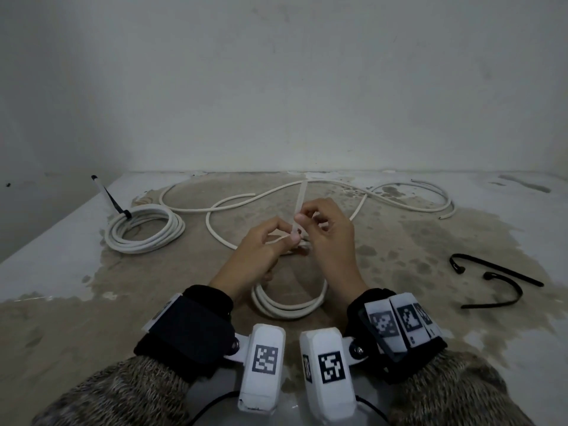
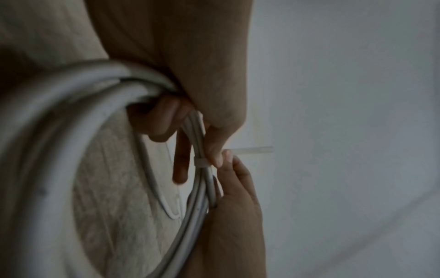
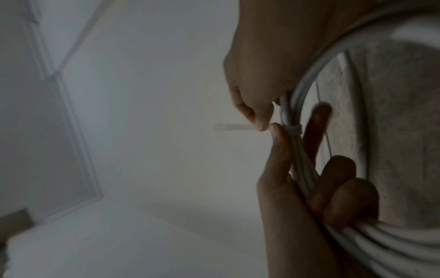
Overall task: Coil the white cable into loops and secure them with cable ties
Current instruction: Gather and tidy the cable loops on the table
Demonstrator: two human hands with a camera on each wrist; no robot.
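Hiding the coil [image 1: 289,305] top, both hands, tie [image 1: 299,207] head unseen

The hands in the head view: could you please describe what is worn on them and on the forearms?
Both hands, left and right, are bare. Each forearm wears a speckled grey-brown knit sleeve and a black wrist cuff. Each cuff carries a white boxy camera housing with a black-and-white square marker. The right cuff also bears a row of white marker tags. Thin black cables run from the housings.

Smooth white plastic-sheathed cable [image 1: 289,305], translucent plastic tie [image 1: 299,204], rough stained tabletop [image 1: 399,241]
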